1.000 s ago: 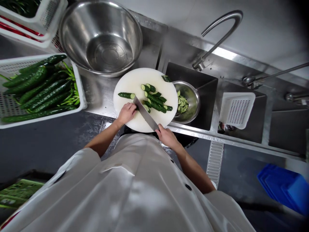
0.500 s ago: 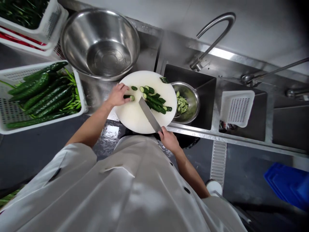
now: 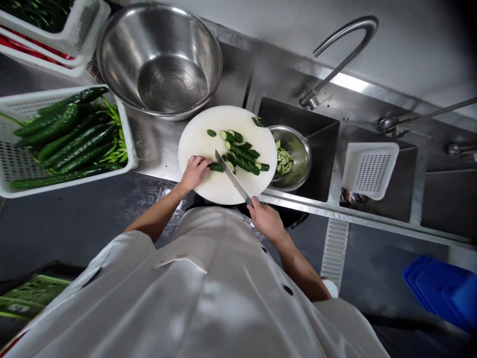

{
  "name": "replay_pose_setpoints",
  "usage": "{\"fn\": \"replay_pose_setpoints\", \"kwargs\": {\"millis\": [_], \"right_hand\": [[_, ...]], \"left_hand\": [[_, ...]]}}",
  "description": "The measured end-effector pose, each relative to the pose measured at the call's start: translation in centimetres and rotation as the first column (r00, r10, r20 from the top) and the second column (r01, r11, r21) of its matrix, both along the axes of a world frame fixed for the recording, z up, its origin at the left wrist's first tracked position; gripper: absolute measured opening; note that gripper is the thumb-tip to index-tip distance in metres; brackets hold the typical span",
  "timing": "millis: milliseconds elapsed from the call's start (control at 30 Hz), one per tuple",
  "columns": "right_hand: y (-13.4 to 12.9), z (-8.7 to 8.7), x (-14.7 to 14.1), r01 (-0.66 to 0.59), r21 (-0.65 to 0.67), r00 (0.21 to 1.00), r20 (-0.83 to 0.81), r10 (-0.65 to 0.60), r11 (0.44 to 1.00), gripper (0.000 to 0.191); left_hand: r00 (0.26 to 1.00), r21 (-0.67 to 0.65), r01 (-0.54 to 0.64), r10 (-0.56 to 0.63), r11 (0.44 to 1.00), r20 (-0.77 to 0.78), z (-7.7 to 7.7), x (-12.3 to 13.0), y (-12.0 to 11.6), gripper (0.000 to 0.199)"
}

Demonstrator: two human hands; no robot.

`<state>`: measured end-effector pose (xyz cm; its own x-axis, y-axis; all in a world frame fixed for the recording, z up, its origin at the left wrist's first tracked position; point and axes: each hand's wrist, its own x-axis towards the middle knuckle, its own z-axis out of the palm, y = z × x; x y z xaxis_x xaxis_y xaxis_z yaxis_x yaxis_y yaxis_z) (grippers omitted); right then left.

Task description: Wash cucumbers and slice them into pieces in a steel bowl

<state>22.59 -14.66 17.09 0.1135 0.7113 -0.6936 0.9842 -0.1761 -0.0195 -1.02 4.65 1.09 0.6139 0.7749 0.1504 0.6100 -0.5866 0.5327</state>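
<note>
Moved since earlier frame: on white cutting board [image 3: 206, 193], beside knife [image 3: 239, 185] gripped in right hand [image 3: 266, 218], left hand [image 3: 195, 172] sits closer to near-left edge, fingers curled, holding cucumber piece [image 3: 216, 167]. Small slice [image 3: 211, 133] toward far-left edge.

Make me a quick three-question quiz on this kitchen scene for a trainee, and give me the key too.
1. Which hand holds the knife?
2. True or false: the pale cut pieces lie in the big bowl.
3. Where are the whole cucumbers?
A) under the board
B) in the left basket
C) in a sink

Key:
1. The right hand.
2. False: those pieces are in the small bowl, right of the board.
3. B
</note>
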Motion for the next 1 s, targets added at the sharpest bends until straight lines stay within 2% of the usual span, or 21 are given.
{"fn": "replay_pose_setpoints", "kwargs": {"millis": [100, 233, 300, 467, 533, 600, 700, 833, 900, 1000], "right_hand": [[-0.1, 1.8, -0.2, -0.046, 0.011, 0.999, 0.012, 0.046, 0.999, 0.036], [0.6, 3.3, -0.1, -0.094, 0.002, 0.995, 0.015, 0.094, 0.996, 0.032], [1.4, 3.0, -0.2, -0.1, -0.008, 0.995, -0.004, 0.1, 0.995, 0.03], [3.8, -0.3, -1.2, -0.051, -0.022, 0.995, -0.09, 0.049, 0.998, 0.032], [4.1, -1.0, -1.4, -0.039, -0.02, 0.995, -0.091, 0.037, 0.999, 0.034], [4.0, -0.6, -1.4, -0.041, -0.013, 0.996, -0.078, 0.04, 0.999, 0.036], [3.4, 1.4, -1.3, -0.064, 0.008, 0.997, -0.048, 0.064, 0.998, 0.034], [3.1, 3.3, -1.5, -0.111, 0.007, 0.993, -0.045, 0.111, 0.994, 0.028], [3.6, 3.0, -1.9, -0.12, -0.005, 0.991, -0.059, 0.12, 0.993, 0.028], [4.7, 0.8, -2.7, -0.102, -0.012, 0.99, -0.1, 0.101, 0.995, 0.03]], "left_hand": [[0.999, 0.021, 0.008, -0.009, 1.0, 0.04, -0.8, 0.1, 0.1, 0.027], [0.999, 0.053, -0.037, 0.036, 0.998, 0.02, -0.9, 0.3, -0.1, 0.026], [0.999, 0.044, -0.048, 0.048, 0.998, -0.002, -0.9, 0.4, -0.3, 0.026], [1.0, 0.013, 0.011, -0.011, 1.0, 0.029, -0.7, 0.0, -0.2, 0.028], [0.998, 0.016, 0.021, -0.022, 1.0, 0.066, -0.6, -0.5, -0.1, 0.03], [0.996, 0.025, -0.015, 0.012, 1.0, 0.089, -0.6, -0.9, -0.1, 0.029], [0.992, 0.04, -0.083, 0.079, 0.996, 0.095, -0.9, -1.3, -0.2, 0.024], [0.99, 0.044, -0.099, 0.094, 0.994, 0.109, -1.3, -1.4, -0.4, 0.02], [0.989, 0.044, -0.098, 0.093, 0.994, 0.117, -1.4, -1.4, -0.5, 0.02], [0.987, 0.043, -0.107, 0.101, 0.993, 0.128, -1.4, -1.3, -0.5, 0.02]]}}
